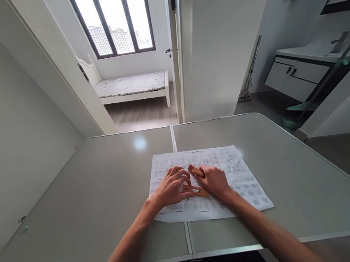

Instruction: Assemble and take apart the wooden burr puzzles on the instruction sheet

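My left hand (173, 186) is over the middle of a printed white paper sheet (240, 196), fingers curved. Its thumb and fingertips meet the left end of a flat orange-brown piece (197, 191), which has a dark mark and a small light slot. A second orange-brown piece (197, 171), narrow and block-like, sticks out of my right hand (215, 181), whose fingers are wrapped round it. The two pieces are close together, the narrow one farther from me. What lies under my fingers is hidden.
The sheet lies on a grey table (105, 197) with a pale seam (188, 237) down its middle and a light rim. Beyond the far edge, a doorway shows a bed (133, 86) under a window (118, 19). A sink cabinet (300, 72) stands at the right.
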`<state>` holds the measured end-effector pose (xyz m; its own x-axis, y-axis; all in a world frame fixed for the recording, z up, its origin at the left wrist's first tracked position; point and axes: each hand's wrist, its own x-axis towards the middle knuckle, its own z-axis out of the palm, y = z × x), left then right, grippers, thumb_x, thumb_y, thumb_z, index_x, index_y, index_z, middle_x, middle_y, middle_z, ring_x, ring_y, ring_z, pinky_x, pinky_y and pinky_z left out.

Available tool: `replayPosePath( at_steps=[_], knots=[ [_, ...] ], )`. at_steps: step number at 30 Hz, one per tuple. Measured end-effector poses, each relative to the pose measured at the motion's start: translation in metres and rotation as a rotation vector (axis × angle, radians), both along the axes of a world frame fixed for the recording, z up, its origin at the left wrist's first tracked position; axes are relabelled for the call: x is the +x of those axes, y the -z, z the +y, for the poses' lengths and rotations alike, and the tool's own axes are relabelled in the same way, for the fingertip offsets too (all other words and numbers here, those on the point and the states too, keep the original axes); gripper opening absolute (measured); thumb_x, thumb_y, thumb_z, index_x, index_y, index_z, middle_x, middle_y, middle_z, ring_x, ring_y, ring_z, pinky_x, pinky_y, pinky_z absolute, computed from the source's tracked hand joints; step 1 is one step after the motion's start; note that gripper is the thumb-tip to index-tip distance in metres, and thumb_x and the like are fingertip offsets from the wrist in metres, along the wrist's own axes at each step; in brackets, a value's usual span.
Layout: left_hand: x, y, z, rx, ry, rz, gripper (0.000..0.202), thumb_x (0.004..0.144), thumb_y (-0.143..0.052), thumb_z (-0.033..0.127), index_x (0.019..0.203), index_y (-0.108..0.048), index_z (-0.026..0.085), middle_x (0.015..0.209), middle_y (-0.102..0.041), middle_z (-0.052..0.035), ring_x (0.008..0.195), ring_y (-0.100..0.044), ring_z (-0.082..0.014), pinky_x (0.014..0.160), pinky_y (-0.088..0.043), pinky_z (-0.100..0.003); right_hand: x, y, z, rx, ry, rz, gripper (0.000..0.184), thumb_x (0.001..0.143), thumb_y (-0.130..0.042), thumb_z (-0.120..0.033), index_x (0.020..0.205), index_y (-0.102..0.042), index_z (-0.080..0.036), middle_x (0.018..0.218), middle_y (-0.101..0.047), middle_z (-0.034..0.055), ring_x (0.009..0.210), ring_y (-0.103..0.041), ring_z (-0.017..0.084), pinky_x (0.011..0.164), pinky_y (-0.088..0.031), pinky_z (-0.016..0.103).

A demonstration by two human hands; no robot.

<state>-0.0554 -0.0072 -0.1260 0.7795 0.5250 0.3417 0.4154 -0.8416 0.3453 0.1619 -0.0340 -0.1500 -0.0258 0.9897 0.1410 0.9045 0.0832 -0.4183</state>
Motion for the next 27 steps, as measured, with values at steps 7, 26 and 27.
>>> replayPosePath(
  at_steps=[7, 26, 27],
  knots=[
    [0.001, -0.002, -0.001, -0.03, 0.009, -0.035, 0.028, 0.08, -0.084, 0.044, 0.092, -0.071, 0.024, 0.107, -0.072, -0.006, 0.12, -0.055, -0.0264, 0.107, -0.045, -0.044, 0.004, 0.003, 0.002, 0.027, -0.006, 0.065, 0.035, 0.105, -0.049, -0.051, 0.089, -0.061, -0.022, 0.092, -0.073, 0.0066, 0.076, -0.065, 0.02, 0.059, -0.023, 0.027],
    [0.009, -0.014, -0.004, -0.614, -0.245, -0.6, 0.027, 0.103, -0.053, 0.045, 0.092, -0.045, 0.021, 0.087, -0.074, -0.0031, 0.064, -0.065, -0.0114, 0.062, -0.051, -0.026, 0.005, 0.0, 0.009, 0.186, 0.044, 0.452, 0.042, 0.107, -0.034, -0.05, 0.108, -0.061, -0.018, 0.107, -0.065, 0.0135, 0.09, -0.064, 0.024, 0.073, -0.047, 0.033],
    [0.01, -0.014, -0.004, -0.657, -0.239, -0.648, 0.028, 0.103, -0.052, 0.046, 0.094, -0.044, 0.021, 0.088, -0.074, -0.0034, 0.063, -0.065, -0.0114, 0.062, -0.052, -0.027, 0.005, -0.003, 0.009, 0.186, 0.016, 0.569, 0.045, 0.106, -0.033, -0.053, 0.109, -0.062, -0.019, 0.104, -0.066, 0.0124, 0.09, -0.063, 0.024, 0.074, -0.049, 0.034]
  ],
)
